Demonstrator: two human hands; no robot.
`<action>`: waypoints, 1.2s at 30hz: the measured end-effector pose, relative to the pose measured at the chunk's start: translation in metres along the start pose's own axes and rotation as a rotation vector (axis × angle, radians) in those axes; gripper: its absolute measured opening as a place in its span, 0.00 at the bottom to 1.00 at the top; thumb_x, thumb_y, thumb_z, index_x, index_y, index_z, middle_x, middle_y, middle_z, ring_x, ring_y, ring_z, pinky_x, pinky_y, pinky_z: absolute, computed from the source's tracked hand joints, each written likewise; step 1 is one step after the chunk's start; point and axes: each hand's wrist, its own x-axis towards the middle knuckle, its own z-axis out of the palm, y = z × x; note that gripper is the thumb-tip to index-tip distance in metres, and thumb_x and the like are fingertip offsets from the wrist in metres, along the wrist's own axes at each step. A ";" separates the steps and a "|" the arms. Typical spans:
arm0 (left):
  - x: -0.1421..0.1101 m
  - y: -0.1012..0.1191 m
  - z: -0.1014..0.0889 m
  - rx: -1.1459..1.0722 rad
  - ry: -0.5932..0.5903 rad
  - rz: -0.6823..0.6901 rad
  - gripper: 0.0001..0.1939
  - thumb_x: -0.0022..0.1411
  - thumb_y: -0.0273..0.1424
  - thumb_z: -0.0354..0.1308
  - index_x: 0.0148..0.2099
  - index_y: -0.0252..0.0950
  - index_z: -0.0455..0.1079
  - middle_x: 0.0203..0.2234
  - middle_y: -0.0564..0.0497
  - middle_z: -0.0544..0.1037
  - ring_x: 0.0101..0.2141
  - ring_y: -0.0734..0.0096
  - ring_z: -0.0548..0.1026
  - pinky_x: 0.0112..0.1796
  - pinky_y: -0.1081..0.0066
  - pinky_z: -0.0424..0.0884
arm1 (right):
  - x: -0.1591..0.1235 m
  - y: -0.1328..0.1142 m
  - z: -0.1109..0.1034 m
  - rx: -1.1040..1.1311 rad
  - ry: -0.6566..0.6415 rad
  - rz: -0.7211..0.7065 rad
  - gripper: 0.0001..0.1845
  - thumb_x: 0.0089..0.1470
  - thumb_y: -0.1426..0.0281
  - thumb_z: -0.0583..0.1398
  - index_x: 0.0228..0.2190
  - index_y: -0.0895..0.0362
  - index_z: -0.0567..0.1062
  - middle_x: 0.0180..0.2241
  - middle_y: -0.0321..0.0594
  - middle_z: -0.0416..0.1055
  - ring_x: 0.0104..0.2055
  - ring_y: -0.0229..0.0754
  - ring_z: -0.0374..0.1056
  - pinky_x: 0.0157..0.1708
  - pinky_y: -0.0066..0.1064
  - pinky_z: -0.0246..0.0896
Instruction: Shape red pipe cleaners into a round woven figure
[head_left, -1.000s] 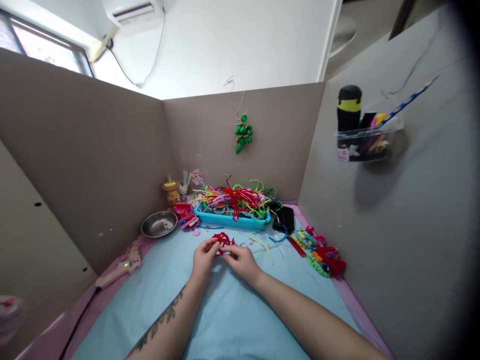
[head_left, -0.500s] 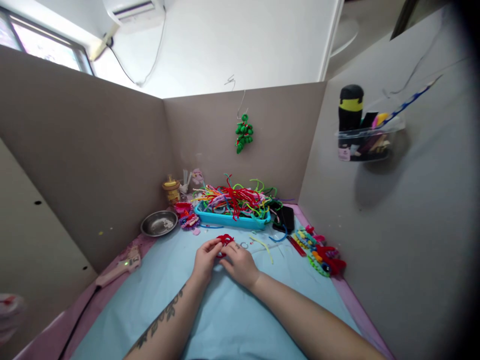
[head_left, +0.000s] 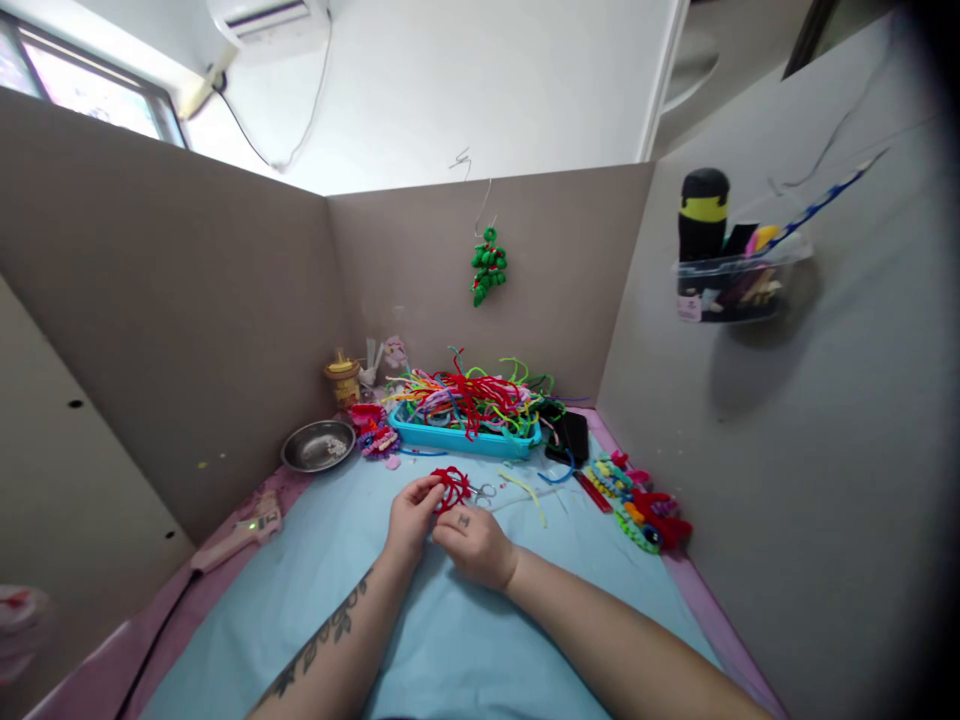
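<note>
Over the middle of the blue-covered table, my left hand [head_left: 411, 518] pinches a looped piece of red pipe cleaner [head_left: 454, 489] between thumb and fingers. My right hand [head_left: 477, 545] is closed at the lower edge of the same red piece, its fingertips on a loop there. The loops stand out above both hands. Just behind the piece lies a small pair of scissors [head_left: 485, 492], its ring handles showing and its blades partly hidden. To its right is a yellow-green pipe cleaner [head_left: 531, 494].
A blue basket [head_left: 457, 437] heaped with coloured pipe cleaners stands at the back, a black phone [head_left: 573, 439] beside it. Finished colourful pieces [head_left: 637, 505] lie right, near a red tool [head_left: 592, 492]. Left are a metal bowl [head_left: 319, 447] and a pink glue gun [head_left: 238, 540].
My right hand has turned and closed, moving slightly down toward me. More of the red loops and of the scissors behind them now shows. My left hand has stayed in place.
</note>
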 end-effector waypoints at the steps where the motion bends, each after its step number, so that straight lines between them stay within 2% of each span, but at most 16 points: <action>1: 0.000 0.000 0.000 0.004 0.006 0.006 0.15 0.41 0.32 0.66 0.34 0.32 0.74 0.29 0.48 0.79 0.31 0.69 0.74 0.36 0.71 0.68 | 0.000 -0.001 0.000 0.013 -0.007 -0.020 0.12 0.55 0.76 0.49 0.29 0.55 0.70 0.26 0.39 0.70 0.29 0.38 0.63 0.28 0.28 0.57; 4: 0.000 0.001 0.000 0.023 0.005 0.021 0.14 0.42 0.33 0.66 0.34 0.32 0.73 0.29 0.48 0.79 0.31 0.68 0.74 0.36 0.70 0.68 | 0.000 0.000 -0.001 0.138 0.017 0.044 0.08 0.55 0.70 0.51 0.34 0.55 0.69 0.29 0.41 0.70 0.32 0.40 0.64 0.31 0.30 0.59; 7: -0.002 0.002 0.000 0.060 -0.012 0.054 0.14 0.43 0.33 0.65 0.34 0.32 0.73 0.28 0.47 0.78 0.31 0.67 0.74 0.35 0.70 0.69 | -0.001 0.005 -0.003 0.289 0.129 0.260 0.14 0.54 0.62 0.53 0.39 0.56 0.68 0.32 0.43 0.70 0.35 0.42 0.65 0.35 0.33 0.61; 11: -0.007 0.005 0.003 0.198 -0.049 0.146 0.11 0.45 0.33 0.63 0.33 0.33 0.74 0.29 0.47 0.78 0.31 0.66 0.74 0.37 0.69 0.69 | -0.001 0.015 -0.003 0.310 0.233 0.576 0.09 0.55 0.68 0.52 0.36 0.56 0.70 0.32 0.42 0.68 0.35 0.42 0.64 0.35 0.33 0.60; 15: -0.013 0.010 0.006 0.358 -0.065 0.244 0.09 0.47 0.34 0.62 0.32 0.35 0.75 0.28 0.48 0.78 0.32 0.65 0.74 0.36 0.70 0.68 | 0.000 0.022 0.001 0.360 0.279 0.716 0.07 0.53 0.70 0.55 0.33 0.56 0.72 0.33 0.41 0.66 0.36 0.42 0.63 0.35 0.32 0.61; 19: -0.015 0.011 0.006 0.382 -0.082 0.269 0.11 0.47 0.35 0.62 0.34 0.35 0.75 0.31 0.47 0.78 0.33 0.64 0.74 0.37 0.69 0.68 | -0.001 0.028 0.006 0.429 0.293 0.786 0.06 0.51 0.71 0.55 0.27 0.56 0.72 0.32 0.40 0.63 0.34 0.40 0.62 0.33 0.31 0.61; 23: -0.014 0.007 0.006 0.328 -0.155 0.273 0.16 0.50 0.34 0.60 0.42 0.36 0.72 0.38 0.45 0.77 0.37 0.65 0.74 0.40 0.67 0.68 | 0.000 0.033 0.008 0.496 0.280 0.823 0.07 0.49 0.73 0.54 0.23 0.56 0.71 0.32 0.40 0.62 0.35 0.40 0.63 0.32 0.30 0.62; 28: -0.009 0.000 0.003 0.255 -0.176 0.221 0.16 0.53 0.36 0.58 0.43 0.34 0.71 0.39 0.43 0.77 0.39 0.64 0.74 0.42 0.67 0.68 | -0.001 0.036 0.007 0.522 0.240 0.831 0.07 0.48 0.74 0.54 0.23 0.57 0.71 0.35 0.41 0.61 0.38 0.41 0.63 0.34 0.31 0.62; 36: -0.008 -0.003 0.004 0.209 -0.179 0.178 0.17 0.51 0.35 0.59 0.43 0.35 0.72 0.40 0.44 0.77 0.39 0.63 0.74 0.41 0.67 0.69 | -0.004 0.038 0.013 0.498 0.216 0.804 0.07 0.49 0.74 0.53 0.24 0.57 0.70 0.36 0.41 0.61 0.37 0.40 0.63 0.37 0.31 0.62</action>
